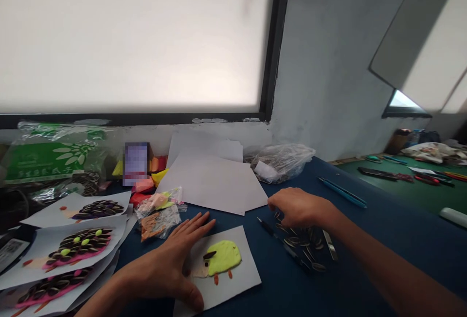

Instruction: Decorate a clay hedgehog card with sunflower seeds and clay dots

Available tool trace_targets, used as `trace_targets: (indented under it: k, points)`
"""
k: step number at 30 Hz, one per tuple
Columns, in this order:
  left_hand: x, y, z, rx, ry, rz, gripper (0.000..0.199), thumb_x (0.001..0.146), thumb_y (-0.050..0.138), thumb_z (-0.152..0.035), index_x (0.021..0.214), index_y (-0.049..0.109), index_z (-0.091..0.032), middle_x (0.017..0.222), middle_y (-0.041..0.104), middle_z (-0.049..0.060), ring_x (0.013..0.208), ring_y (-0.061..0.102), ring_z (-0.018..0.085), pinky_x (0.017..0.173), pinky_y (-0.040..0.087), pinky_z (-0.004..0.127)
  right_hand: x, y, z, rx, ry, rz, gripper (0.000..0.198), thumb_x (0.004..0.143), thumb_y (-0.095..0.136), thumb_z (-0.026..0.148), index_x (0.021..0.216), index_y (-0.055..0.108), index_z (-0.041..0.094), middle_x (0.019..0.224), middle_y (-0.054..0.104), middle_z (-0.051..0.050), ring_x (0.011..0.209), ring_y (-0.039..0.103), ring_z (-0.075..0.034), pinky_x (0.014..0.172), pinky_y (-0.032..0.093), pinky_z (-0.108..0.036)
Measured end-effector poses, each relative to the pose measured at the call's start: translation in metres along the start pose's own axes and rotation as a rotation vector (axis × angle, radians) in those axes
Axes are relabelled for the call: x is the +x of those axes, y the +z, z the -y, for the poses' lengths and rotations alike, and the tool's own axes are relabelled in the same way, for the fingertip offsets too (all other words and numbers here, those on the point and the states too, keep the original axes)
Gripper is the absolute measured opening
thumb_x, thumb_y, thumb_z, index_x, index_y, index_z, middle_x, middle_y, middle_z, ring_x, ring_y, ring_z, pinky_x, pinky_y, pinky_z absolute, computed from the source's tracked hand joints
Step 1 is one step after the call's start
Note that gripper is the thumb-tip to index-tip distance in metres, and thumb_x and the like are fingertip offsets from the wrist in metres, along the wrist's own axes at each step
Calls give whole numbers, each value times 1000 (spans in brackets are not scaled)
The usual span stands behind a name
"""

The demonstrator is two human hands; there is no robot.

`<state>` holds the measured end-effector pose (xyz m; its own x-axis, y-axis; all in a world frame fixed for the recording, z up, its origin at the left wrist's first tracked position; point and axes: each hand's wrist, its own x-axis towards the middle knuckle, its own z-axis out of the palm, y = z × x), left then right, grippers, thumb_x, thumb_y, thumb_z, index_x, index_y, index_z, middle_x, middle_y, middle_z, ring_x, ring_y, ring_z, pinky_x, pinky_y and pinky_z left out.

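Observation:
My left hand (pixel 170 263) lies spread on the left side of a white paper card (pixel 237 295), fingers apart and holding nothing. On the card is a clay hedgehog (pixel 226 256) with a yellow-green body, a pale snout and small brown legs. One dark sunflower seed sits at the body's left edge. Bent down over a loose pile of striped sunflower seeds (pixel 310 246), my right hand (pixel 301 206) has its fingers curled together. Whatever is between its fingertips is hidden. A dark pen (pixel 280 239) lies beside the pile, partly among the seeds.
Cards with seed-covered hedgehogs (pixel 78 246) are stacked at left. Bagged clay (pixel 158 215) lies behind my left hand, near blank white sheets (pixel 215 183). A clear plastic bag (pixel 282 161) rests by the wall. Blue tweezers (pixel 343 191) and a metal strip (pixel 329 245) are at right.

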<state>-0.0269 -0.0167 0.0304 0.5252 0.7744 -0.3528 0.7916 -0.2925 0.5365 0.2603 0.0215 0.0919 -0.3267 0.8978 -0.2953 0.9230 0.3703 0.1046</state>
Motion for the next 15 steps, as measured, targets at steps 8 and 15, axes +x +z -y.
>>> trace_targets:
  k: [8, 15]
  points:
    - [1, 0, 3, 8, 42, -20, 120, 54, 80, -62, 150, 12, -34, 159, -3, 3, 143, -5, 38, 113, 9, 59, -10, -2, 19, -20, -55, 34, 17, 76, 64, 28, 65, 67, 16, 66, 65, -7, 59, 60, -19, 49, 33, -26]
    - [1, 1, 0, 26, 45, -36, 119, 54, 80, -60, 150, 14, -34, 159, -1, 5, 143, -2, 38, 113, 12, 60, -13, 5, 25, -25, -41, 52, 18, 71, 58, 16, 53, 60, 16, 55, 59, -6, 54, 59, -19, 47, 32, -26]
